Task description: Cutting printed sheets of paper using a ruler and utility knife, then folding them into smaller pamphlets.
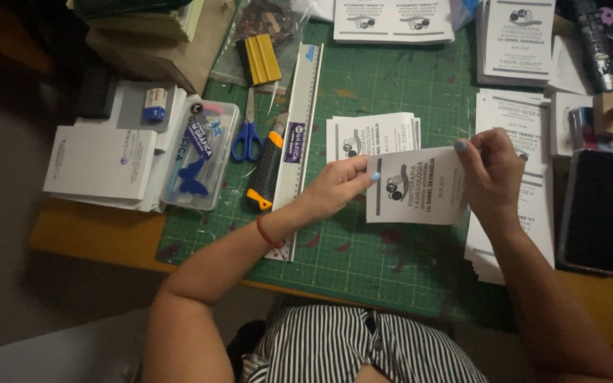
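While hands hold a leaflet (414,188), stacks (372,135) crowd the mat (363,262).

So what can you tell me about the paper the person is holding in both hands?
The printed card is a white, roughly square sheet of what looks like thin card, with black lettering, a dark bar down its left side and a small round grey-and-black picture. Its print runs sideways. It is held flat just above the green cutting mat, in front of a small stack of matching cards. The left hand pinches its left edge and the right hand pinches its upper right corner. Both hands have light blue nails.
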